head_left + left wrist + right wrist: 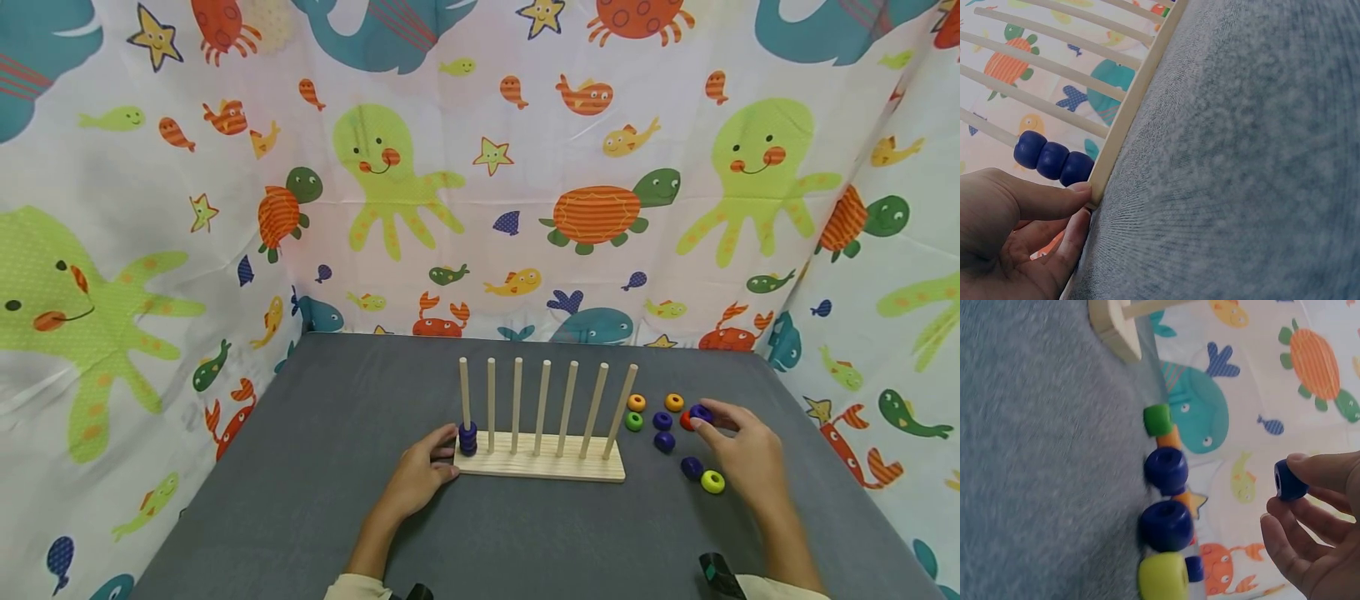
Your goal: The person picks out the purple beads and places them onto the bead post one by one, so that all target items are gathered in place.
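Observation:
A light wooden peg board (540,469) with several upright pegs stands on the grey table. Three dark blue beads (468,440) are stacked on its leftmost peg. My left hand (417,472) pinches the board's left end between thumb and fingers, close beside those beads in the left wrist view. Right of the board, my right hand (750,454) holds a dark blue bead (1290,481) between thumb and fingers. This bead is off the table, its hole showing in the right wrist view. In the head view it partly covers a red bead (686,421).
Loose beads lie right of the board: orange ones (674,402), a green one (633,422), several blue ones (663,442) and a yellow one (712,482). A curtain (465,200) printed with sea animals hangs behind the table (360,392) and along both sides.

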Available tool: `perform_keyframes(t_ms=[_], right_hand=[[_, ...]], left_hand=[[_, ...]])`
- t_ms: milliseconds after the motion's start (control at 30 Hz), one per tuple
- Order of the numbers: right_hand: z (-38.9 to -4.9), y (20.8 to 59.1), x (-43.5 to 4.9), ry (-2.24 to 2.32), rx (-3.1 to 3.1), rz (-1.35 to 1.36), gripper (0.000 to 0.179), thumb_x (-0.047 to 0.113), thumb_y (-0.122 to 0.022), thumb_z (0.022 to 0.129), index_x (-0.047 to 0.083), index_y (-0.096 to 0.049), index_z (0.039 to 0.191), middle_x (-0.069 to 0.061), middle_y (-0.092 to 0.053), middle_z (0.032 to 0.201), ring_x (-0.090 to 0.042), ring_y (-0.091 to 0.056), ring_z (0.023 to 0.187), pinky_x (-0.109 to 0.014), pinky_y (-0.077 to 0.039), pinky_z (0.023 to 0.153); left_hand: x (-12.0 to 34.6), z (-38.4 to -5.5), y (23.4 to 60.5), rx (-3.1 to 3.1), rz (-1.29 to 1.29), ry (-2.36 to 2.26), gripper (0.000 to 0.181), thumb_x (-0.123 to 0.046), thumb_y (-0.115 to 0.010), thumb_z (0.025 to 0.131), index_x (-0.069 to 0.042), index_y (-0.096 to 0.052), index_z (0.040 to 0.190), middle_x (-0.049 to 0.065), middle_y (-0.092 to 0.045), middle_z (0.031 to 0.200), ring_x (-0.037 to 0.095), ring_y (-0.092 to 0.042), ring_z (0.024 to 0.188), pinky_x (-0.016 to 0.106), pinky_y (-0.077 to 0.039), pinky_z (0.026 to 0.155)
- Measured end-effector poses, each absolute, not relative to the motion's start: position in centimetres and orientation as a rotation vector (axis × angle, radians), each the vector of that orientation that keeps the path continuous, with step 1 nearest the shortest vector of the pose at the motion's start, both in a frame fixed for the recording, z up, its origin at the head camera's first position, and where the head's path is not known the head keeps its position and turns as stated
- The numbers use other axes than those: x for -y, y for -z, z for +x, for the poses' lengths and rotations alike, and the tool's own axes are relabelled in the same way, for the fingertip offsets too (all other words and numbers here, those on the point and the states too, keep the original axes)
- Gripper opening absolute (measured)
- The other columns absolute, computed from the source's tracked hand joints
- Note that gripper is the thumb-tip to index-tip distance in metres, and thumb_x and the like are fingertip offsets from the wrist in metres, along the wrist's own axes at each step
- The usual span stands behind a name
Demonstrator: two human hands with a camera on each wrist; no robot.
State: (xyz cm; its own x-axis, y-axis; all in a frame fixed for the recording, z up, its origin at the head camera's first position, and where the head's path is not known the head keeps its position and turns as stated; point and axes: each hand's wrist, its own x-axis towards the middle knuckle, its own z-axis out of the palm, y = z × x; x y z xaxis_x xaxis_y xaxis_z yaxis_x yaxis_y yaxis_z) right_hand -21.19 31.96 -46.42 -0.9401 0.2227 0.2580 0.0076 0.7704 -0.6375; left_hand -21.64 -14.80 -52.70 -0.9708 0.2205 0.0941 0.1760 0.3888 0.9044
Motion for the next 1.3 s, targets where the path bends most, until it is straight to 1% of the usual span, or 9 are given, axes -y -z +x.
perform_keyframes(t_ms=[167,233,300,400,600,867,933,1133,1300], right_hand=[[-21.0,45.3,-30.7,-0.922,2.619,-0.098,0.048,0.028,-0.07,0.105,0.001,-0.063,0.143,-0.027,-0.064,0.132,-0.046,-0.063,0.116,-0.059,-0.06,0.089],[-20.9,44.8,-30.4,-0.913,2.609,-0.046,0.047,0.027,-0.07,0.104,0.002,-0.063,0.143,-0.025,-0.065,0.13,-0.043,-0.064,0.114,-0.038,-0.061,0.086],[-20.8,44.2,-30.1,-0.91,2.594,0.0,0.046,0.027,-0.07,0.104,0.002,-0.064,0.143,-0.023,-0.065,0.128,-0.041,-0.065,0.112,-0.017,-0.053,0.081],[-20.7,43.3,-29.4,-0.937,2.562,0.033,0.043,0.024,-0.069,0.105,0.003,-0.065,0.142,-0.022,-0.064,0.129,-0.04,-0.067,0.109,0.0,-0.039,0.074],[-20.5,41.6,-27.8,-0.99,2.48,0.073,0.042,0.017,-0.072,0.103,0.001,-0.066,0.141,-0.023,-0.064,0.13,-0.046,-0.074,0.101,0.001,-0.044,0.071],[-20.0,39.4,-25.8,-0.984,2.386,0.147,0.041,0.017,-0.075,0.101,0.003,-0.068,0.139,-0.019,-0.068,0.126,-0.042,-0.074,0.101,0.004,-0.043,0.076],[-19.9,38.9,-25.4,-0.97,2.373,0.168,0.04,0.017,-0.075,0.1,0.003,-0.069,0.138,-0.017,-0.069,0.125,-0.036,-0.073,0.101,0.004,-0.042,0.077],[-19.5,37.8,-24.2,-0.975,2.328,0.214,0.041,0.019,-0.078,0.099,0.008,-0.07,0.138,-0.012,-0.07,0.125,0.008,-0.058,0.1,0.002,-0.044,0.081],[-19.0,36.6,-23.0,-1.022,2.27,0.28,0.041,0.014,-0.079,0.097,0.008,-0.071,0.137,-0.011,-0.071,0.121,0.007,-0.056,0.105,0.001,-0.043,0.09]], left_hand=[[14.8,-21.7,52.6,-2.587,0.361,-1.667,0.067,0.008,-0.07,0.093,0.004,-0.047,0.156,0.024,-0.054,0.156,0.039,-0.064,0.131,0.044,-0.059,0.101],[14.8,-21.7,52.7,-2.587,0.36,-1.664,0.067,0.008,-0.07,0.093,0.004,-0.047,0.156,0.023,-0.054,0.156,0.039,-0.064,0.131,0.046,-0.059,0.101],[14.8,-21.7,52.6,-2.586,0.363,-1.666,0.067,0.008,-0.071,0.093,0.004,-0.047,0.156,0.023,-0.054,0.156,0.039,-0.064,0.131,0.047,-0.059,0.101],[14.8,-21.6,52.7,-2.579,0.371,-1.684,0.067,0.009,-0.071,0.093,0.005,-0.048,0.155,0.024,-0.054,0.155,0.04,-0.064,0.13,0.048,-0.058,0.101],[14.9,-21.6,52.8,-2.588,0.369,-1.673,0.067,0.008,-0.071,0.093,0.004,-0.048,0.155,0.024,-0.055,0.155,0.04,-0.064,0.13,0.051,-0.057,0.104],[14.7,-21.7,52.7,-2.572,0.352,-1.68,0.068,0.008,-0.07,0.094,0.003,-0.046,0.157,0.022,-0.053,0.157,0.037,-0.064,0.132,0.04,-0.059,0.101],[14.7,-21.7,52.7,-2.569,0.346,-1.68,0.068,0.008,-0.07,0.094,0.003,-0.046,0.157,0.022,-0.053,0.157,0.037,-0.063,0.132,0.039,-0.059,0.101],[14.8,-21.8,52.8,-2.565,0.369,-1.695,0.068,0.01,-0.069,0.093,0.005,-0.045,0.157,0.024,-0.053,0.156,0.04,-0.063,0.132,0.041,-0.06,0.1],[14.8,-21.8,52.9,-2.558,0.366,-1.694,0.068,0.009,-0.069,0.094,0.003,-0.045,0.157,0.023,-0.053,0.157,0.038,-0.063,0.132,0.04,-0.06,0.1]])
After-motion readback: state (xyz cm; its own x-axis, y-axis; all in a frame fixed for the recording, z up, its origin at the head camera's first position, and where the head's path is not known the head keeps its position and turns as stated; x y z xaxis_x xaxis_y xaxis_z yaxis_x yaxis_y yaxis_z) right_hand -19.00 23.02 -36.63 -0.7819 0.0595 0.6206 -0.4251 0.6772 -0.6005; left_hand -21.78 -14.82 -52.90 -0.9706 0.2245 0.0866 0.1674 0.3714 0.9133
